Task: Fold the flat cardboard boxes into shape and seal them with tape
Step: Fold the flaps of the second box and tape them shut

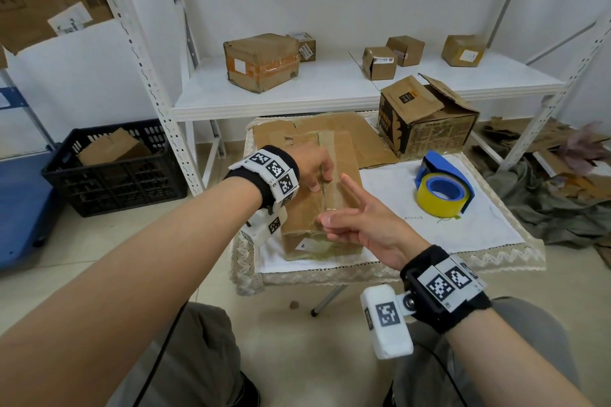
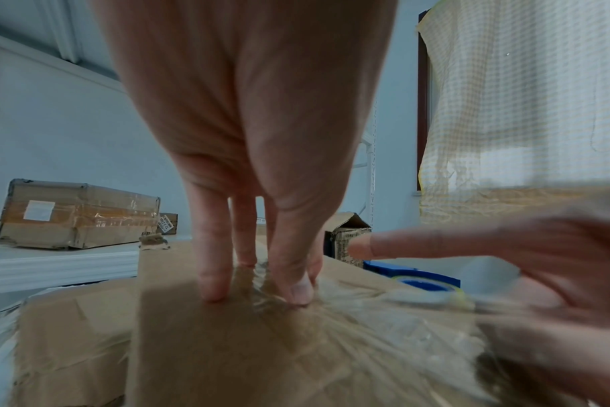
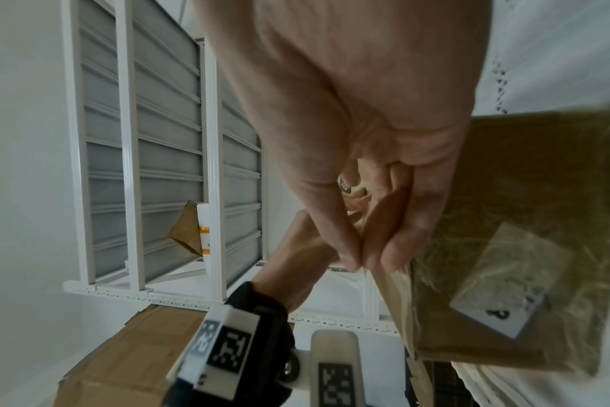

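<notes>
A folded brown cardboard box (image 1: 304, 208) (image 2: 227, 344) (image 3: 526, 192) lies on the small cloth-covered table (image 1: 446, 238). My left hand (image 1: 319, 180) (image 2: 258, 294) presses straight fingers down on the box top at the centre seam. A strip of clear tape (image 1: 325, 198) (image 2: 436, 298) runs along that seam toward me. My right hand (image 1: 327, 225) (image 3: 362, 261) is at the near edge of the box top, where its thumb and fingers pinch the tape's end, index finger sticking out. The blue tape dispenser (image 1: 444, 185) (image 2: 422, 278) with a yellow roll stands on the cloth to the right.
Flat cardboard (image 1: 357, 135) lies behind the box. An open printed box (image 1: 429, 122) sits at the table's far right. The white shelf (image 1: 297, 92) behind holds several taped boxes. A black crate (image 1: 115, 172) stands on the floor at left, cardboard scraps at right.
</notes>
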A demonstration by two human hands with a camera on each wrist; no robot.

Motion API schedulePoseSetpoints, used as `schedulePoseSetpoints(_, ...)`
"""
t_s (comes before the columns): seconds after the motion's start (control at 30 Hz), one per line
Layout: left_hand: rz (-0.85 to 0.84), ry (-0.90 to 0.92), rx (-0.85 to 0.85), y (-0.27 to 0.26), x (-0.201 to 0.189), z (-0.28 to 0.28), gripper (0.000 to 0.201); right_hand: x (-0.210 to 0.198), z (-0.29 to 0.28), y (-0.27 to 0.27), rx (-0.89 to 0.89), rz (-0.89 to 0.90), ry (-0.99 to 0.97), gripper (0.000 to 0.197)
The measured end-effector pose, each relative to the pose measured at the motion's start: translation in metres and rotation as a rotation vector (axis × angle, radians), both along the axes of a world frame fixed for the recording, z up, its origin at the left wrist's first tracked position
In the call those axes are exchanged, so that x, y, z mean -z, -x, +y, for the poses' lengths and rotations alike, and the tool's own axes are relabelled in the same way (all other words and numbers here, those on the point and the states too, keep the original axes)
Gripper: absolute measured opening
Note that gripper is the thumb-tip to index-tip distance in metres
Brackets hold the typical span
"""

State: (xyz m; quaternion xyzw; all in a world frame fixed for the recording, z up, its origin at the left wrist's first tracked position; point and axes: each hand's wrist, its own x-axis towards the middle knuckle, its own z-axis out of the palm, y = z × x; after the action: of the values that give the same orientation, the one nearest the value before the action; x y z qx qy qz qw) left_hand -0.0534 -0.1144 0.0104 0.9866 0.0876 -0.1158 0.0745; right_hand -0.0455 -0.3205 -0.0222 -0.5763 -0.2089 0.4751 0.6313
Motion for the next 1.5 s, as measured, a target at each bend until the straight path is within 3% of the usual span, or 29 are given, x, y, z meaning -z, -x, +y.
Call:
schedulePoseSetpoints(0.67, -0.012, 0.036, 0.024, 0.003, 0.006, 0.008, 0.034, 0.021, -0.002, 0.016, 0.159, -0.187, -0.055, 0.1)
schedulePoseSetpoints(0.9, 0.075, 0.003, 0.016, 0.004, 0.001, -0.002, 0.056, 0.027, -0.008, 0.018, 0.157, -0.289, -0.049, 0.096)
schedulePoseSetpoints(1.1, 0.145, -0.006, 0.002, 0.004, -0.002, -0.012, 0.075, 0.038, -0.01, 0.021, 0.143, -0.462, -0.064, 0.094)
schedulePoseSetpoints(1.5, 0.174, 0.015, -0.033, 0.003, 0.001, -0.015, 0.08, 0.062, -0.007, 0.033, 0.27, -0.871, -0.002, 0.083)
